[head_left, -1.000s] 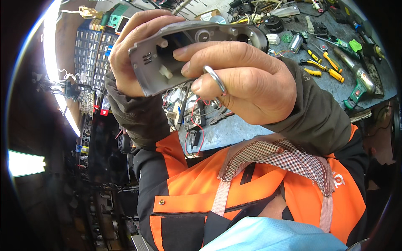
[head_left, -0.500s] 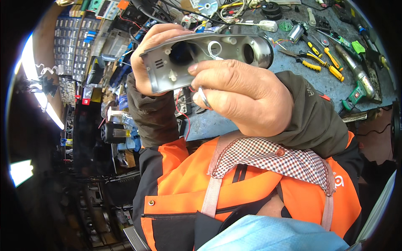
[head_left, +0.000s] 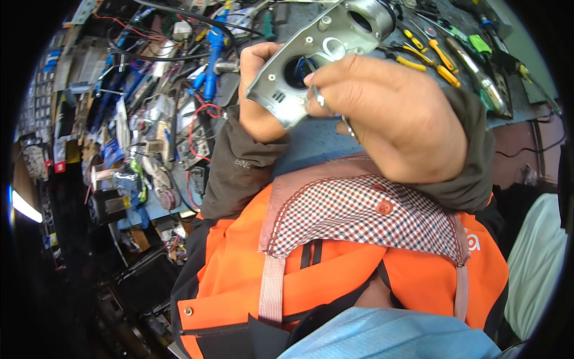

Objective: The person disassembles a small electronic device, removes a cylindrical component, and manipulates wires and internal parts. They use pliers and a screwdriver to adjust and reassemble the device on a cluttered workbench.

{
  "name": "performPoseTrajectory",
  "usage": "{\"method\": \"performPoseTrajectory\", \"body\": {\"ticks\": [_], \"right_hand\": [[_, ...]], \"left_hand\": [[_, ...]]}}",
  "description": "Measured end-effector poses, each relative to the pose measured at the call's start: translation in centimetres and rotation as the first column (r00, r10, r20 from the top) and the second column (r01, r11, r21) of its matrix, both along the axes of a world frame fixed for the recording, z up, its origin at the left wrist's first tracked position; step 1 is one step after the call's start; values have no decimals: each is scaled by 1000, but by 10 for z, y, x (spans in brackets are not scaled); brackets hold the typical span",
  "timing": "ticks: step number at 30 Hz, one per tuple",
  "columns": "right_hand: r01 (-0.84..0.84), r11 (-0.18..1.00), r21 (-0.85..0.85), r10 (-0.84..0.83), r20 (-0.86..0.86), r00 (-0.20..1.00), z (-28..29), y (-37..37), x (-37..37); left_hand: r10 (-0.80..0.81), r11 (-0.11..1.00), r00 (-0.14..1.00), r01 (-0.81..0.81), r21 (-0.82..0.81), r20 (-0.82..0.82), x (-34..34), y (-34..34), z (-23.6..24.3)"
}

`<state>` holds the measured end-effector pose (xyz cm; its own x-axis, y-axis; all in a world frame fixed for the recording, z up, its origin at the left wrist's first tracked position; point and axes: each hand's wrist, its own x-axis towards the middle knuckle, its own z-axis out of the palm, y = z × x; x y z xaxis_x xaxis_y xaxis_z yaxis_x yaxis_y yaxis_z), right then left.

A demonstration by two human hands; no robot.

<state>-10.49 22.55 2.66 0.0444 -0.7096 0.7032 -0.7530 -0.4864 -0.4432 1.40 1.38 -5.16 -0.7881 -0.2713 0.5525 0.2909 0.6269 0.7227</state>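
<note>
A hollow silver-grey housing (head_left: pixel 293 48) is tilted in front of me, its inner side showing. It has a wide dark hole, small posts, slots near the lower end and a round opening at the upper end. A white loop (head_left: pixel 333 46) lies inside it. My left hand (head_left: pixel 258 96) is closed round the housing's left edge, its fingers mostly behind it. Over the housing's lower right side, my right hand (head_left: pixel 394 116) pinches a slim shiny metal piece (head_left: pixel 348 126) whose kind is mostly hidden. Its fingertips are beside the wide hole.
Yellow-handled pliers (head_left: pixel 445 75) and other hand tools lie on the blue-grey bench (head_left: pixel 317 143) at the right. A metal-barrelled tool (head_left: pixel 478 72) lies beyond them. Cables, a blue tool (head_left: pixel 214 60) and dense clutter cover the left side. A red wire (head_left: pixel 192 128) curls near my left sleeve.
The view has shifted. The housing has turned so its round-opening end points up and to the right. My right hand has moved right and still pinches the metal piece.
</note>
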Motion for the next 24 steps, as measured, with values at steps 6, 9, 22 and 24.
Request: {"method": "performPoseTrajectory", "body": {"ticks": [6,9,22,24], "right_hand": [[-25,986,166,39,-84,996,31,-1,-15],[-102,966,239,134,-118,984,41,-4,-29],[-171,813,556,309,-164,937,67,-48,-8],[-191,750,633,308,-79,948,72,-46,-9]], "left_hand": [[88,995,986,-92,-26,-144,-22,29,-23],[101,992,994,-97,83,-48,-19,31,-20],[-312,476,884,464,747,-349,-23,39,-49],[-401,3,727,609,793,-557,-25,38,-43]]}}
